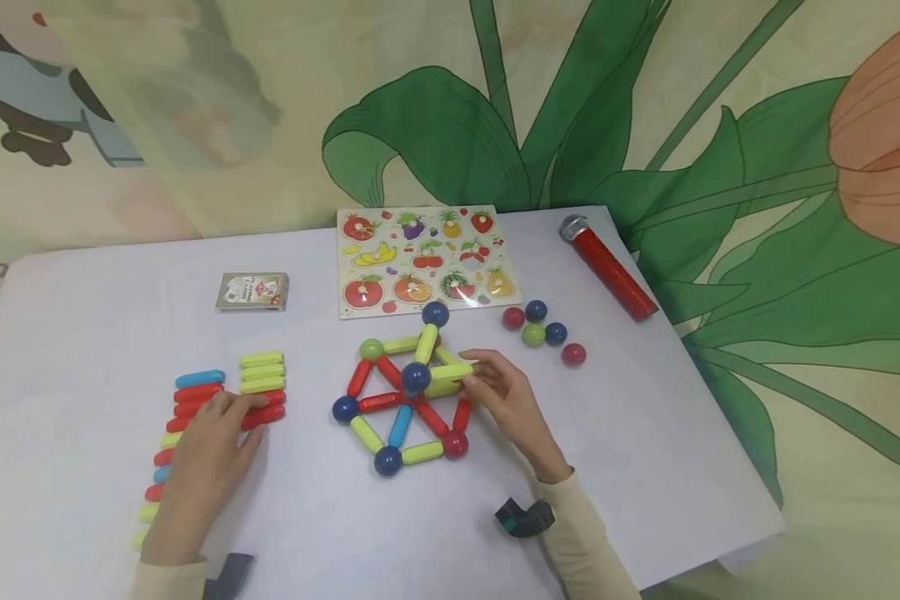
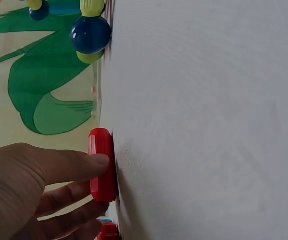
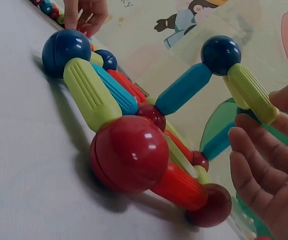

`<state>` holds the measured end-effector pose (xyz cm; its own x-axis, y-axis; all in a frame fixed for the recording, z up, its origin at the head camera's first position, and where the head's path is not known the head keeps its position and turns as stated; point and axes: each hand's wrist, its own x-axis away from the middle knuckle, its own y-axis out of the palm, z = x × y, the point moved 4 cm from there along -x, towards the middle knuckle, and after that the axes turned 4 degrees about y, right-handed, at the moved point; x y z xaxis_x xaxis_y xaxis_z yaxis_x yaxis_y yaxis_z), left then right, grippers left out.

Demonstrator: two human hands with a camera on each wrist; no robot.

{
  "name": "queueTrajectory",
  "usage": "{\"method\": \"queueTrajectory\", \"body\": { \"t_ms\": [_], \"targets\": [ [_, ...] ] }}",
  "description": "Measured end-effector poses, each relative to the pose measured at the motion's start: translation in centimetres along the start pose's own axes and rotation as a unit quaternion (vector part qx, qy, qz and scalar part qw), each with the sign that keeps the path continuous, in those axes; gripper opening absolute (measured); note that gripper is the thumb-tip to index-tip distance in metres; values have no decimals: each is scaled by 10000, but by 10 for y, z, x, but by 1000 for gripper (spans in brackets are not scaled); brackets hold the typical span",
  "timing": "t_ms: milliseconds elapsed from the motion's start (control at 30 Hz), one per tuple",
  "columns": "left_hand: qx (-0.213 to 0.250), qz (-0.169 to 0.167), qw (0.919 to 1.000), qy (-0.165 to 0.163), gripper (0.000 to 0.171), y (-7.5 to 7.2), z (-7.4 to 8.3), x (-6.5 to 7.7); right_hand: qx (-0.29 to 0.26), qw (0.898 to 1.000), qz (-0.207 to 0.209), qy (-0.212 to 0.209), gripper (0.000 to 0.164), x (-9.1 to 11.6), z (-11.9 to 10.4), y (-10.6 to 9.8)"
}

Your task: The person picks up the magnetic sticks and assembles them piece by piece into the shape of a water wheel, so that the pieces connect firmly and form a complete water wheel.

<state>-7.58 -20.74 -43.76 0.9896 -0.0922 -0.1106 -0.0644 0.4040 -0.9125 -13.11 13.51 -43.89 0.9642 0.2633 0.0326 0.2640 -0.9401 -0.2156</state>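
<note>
My left hand (image 1: 208,462) is at the left rows of magnetic rods. In the left wrist view its thumb and fingers pinch a red rod (image 2: 102,187) close to the white tabletop. My right hand (image 1: 513,412) pinches the end of a yellow-green rod (image 1: 450,372), whose other end meets a raised blue ball (image 1: 416,377). That ball belongs to a ball-and-rod structure standing mid-table, with a red ball (image 1: 455,444) at its near right corner. In the right wrist view, a blue rod (image 3: 184,89) props up the raised ball.
Loose balls (image 1: 534,335) lie right of the structure. Behind it are a fruit puzzle board (image 1: 429,242) and a red microphone (image 1: 611,271). A card box (image 1: 252,292) sits at the back left. More rods (image 1: 199,379) line up beside my left hand.
</note>
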Motion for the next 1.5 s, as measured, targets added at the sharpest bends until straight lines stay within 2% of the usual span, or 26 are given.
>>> {"method": "queueTrajectory", "body": {
  "t_ms": [133,233,300,367,467,533,633,700,767,967,1067,1133,1233,1367,1500],
  "targets": [
    [-50,-148,9999,-46,47,1,-1,3,32,9999,155,-12,34,4,8,-8],
    [-44,-221,9997,-69,48,1,-1,3,10,9990,439,11,30,11,12,-14],
    [136,-263,9995,-108,48,2,2,3,183,9979,614,32,25,17,14,-15],
    [457,-171,9988,-59,48,2,8,2,576,9962,646,103,21,24,16,-13],
    [1146,62,9931,221,48,7,24,-3,1487,9884,148,264,20,34,17,-2],
    [1516,171,9868,538,48,12,36,-9,2135,9759,-317,315,24,38,18,8],
    [1935,78,9766,938,47,23,51,-17,2775,9574,-735,324,32,42,19,19],
    [2128,-22,9712,1075,47,30,57,-20,2954,9520,-749,293,33,43,21,22],
    [2265,-97,9679,1089,47,34,60,-21,2956,9525,-659,323,34,43,22,22],
    [2287,-93,9674,1087,49,35,65,-16,3013,9534,-67,125,31,44,18,16],
    [2356,56,9637,1258,50,30,75,-13,2630,9645,179,-161,28,43,11,17],
    [2538,125,9561,1457,49,29,86,-11,2106,9761,192,-495,27,43,3,23],
    [2912,148,9390,1823,46,30,108,-8,1204,9884,-30,-927,31,43,-8,35],
    [3275,184,9201,2140,43,33,131,-6,534,9916,-74,-1179,33,45,-16,49],
    [3261,473,9155,2310,43,31,141,-10,492,9867,494,-1468,30,43,-20,40]
  ]
}}
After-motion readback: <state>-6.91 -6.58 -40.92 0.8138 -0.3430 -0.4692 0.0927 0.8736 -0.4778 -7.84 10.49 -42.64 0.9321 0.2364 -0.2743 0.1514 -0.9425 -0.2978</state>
